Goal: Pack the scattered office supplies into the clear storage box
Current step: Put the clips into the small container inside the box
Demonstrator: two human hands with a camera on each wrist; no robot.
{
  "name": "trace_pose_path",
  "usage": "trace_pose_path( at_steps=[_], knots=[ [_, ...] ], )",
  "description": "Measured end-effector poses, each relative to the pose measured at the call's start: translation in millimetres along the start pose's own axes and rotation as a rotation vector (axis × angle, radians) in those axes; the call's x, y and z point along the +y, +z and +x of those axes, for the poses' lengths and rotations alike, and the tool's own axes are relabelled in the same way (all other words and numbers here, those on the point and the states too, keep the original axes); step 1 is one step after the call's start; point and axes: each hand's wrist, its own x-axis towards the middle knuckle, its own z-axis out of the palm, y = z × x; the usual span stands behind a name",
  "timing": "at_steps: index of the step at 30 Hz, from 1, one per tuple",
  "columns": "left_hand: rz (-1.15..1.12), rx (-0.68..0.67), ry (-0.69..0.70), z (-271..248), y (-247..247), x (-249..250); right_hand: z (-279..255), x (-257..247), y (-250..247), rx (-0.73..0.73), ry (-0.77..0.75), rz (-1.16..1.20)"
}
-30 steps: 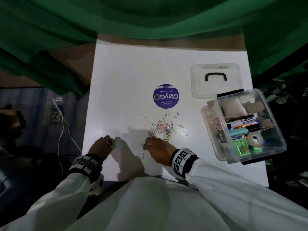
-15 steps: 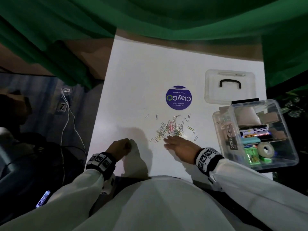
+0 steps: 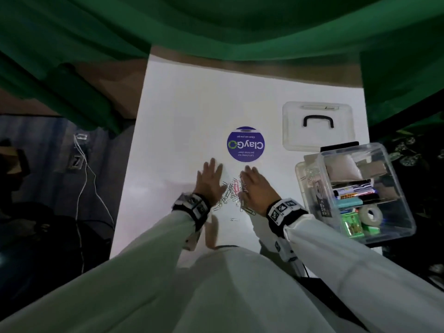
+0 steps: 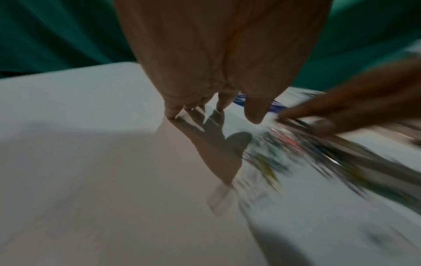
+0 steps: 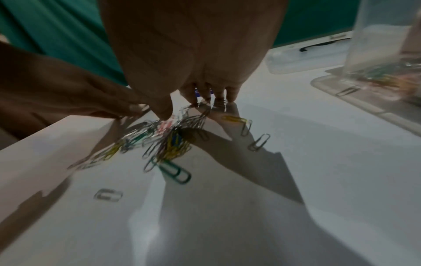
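Fingers [image 3: 212, 164] of the left hand [image 3: 209, 182] lie straight and flat on the white bench [image 3: 187, 111] in the head view, grasping nothing, and the right hand [image 3: 257, 188] lies the same way, its fingers stretched and released. Between the two hands sits the heap of paper clips [image 3: 231, 192], near the middle of the bench toward its near edge; both palms touch the sides of the heap. One stray clip [image 3: 233, 219] lies apart, closer to the near edge. The clear storage box [image 3: 394, 193] stands at the right edge of the bench, open, with markers, a tape roll and green items inside. Its lid [image 3: 317, 126] with a black handle lies flat behind it, toward the far right corner. A round purple sticker [image 3: 245, 144] sits just beyond the hands.

From the left wrist, the left hand [image 4: 218, 54] points down with straight fingers whose tips [image 4: 172, 112] touch the bench. The paper clips [image 4: 284, 147] are a blurred streak to its right, with the right hand [image 4: 346, 100] reaching in over them.

From the right wrist, the right hand [image 5: 193, 54] has its fingertips [image 5: 230, 97] on the bench at the far side of the paper clips [image 5: 168, 140], the thumb resting on top of the heap. The left hand [image 5: 56, 90] closes in from the other side. Several clips lie loose nearer the camera, among them a green one [image 5: 175, 171]. The storage box [image 5: 382, 41] shows at the right, with more clips seen through its wall.
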Motion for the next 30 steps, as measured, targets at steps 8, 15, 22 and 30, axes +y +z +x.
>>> trace_pose_path(
  at_steps=[8,15,22,30],
  knots=[
    [0.012,0.101,0.113,-57,20,2,-56,29,4,0.228,0.091,0.096],
    [-0.073,0.036,0.079,-37,17,8,-43,-2,3,0.022,0.233,-0.01],
    [-0.261,0.059,0.106,-17,5,40,-24,-19,-10,0.005,0.166,0.081],
    [-0.273,0.071,0.06,-18,-23,46,-39,10,-27,0.134,0.248,0.176]
  ],
)
